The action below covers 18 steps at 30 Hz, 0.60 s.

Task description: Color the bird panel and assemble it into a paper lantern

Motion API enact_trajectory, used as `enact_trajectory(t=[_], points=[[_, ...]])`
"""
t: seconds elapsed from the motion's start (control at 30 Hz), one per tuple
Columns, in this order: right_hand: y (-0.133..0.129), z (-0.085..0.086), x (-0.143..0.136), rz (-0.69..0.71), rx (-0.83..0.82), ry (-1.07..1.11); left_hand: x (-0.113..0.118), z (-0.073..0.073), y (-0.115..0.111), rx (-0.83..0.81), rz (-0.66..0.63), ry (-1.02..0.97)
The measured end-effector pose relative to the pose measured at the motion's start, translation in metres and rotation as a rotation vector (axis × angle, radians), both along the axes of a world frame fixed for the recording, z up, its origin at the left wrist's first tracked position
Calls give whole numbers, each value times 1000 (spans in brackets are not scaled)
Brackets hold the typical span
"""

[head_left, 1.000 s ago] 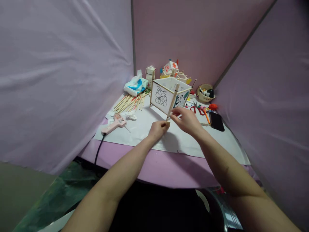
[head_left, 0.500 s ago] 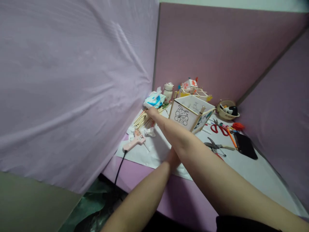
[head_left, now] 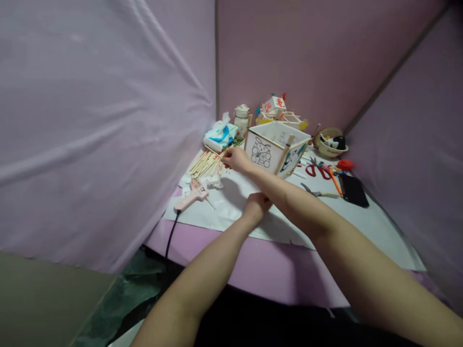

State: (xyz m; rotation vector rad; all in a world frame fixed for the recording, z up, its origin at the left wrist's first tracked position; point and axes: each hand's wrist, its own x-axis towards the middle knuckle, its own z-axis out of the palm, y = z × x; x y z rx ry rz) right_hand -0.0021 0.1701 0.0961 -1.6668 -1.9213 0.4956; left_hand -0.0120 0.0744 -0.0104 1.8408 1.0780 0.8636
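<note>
My right hand reaches across to the left, its fingers closed on a thin wooden stick above a pile of similar sticks. Nearer to me, my left hand is closed under my right forearm; what its fingertips hold, if anything, is hidden. Just beyond the hands stands a box-shaped lantern frame with white panels, wooden edges and a rabbit drawing. A pink glue gun lies to the left, with crumpled white tissue beside it.
A wipes pack and a white bottle stand at the back left. Behind the frame is a smaller decorated lantern. On the right are a bowl, red-handled scissors, pliers and a black phone.
My right hand has drawn back from the sticks and now has one in its fingers. More of my left hand shows below the right forearm. The camera view has shifted.
</note>
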Motion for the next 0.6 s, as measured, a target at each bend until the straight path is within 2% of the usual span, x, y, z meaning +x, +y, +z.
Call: enact_trajectory(t=[0.07, 0.17, 0.3, 0.37, 0.43, 0.53, 0.6], points=[[-38, 4, 32, -6, 127, 66, -4, -6, -3, -16, -67, 14], [-102, 17, 90, -21, 325, 89, -3, -10, -5, -13, -90, -37], [-167, 37, 160, -158, 488, -123, -1, -10, -4, -7, -77, -134], [-183, 41, 180, -149, 458, -283, 0, -11, -4, -8, -74, -161], [-189, 39, 186, -88, 353, -426, -1, -11, -3, -13, -75, -178], [-185, 25, 175, 37, 219, -559, 0, -10, -3, -21, -79, -189], [-179, 15, 164, 67, 184, -604, 0, -10, -2, -24, -84, -188]])
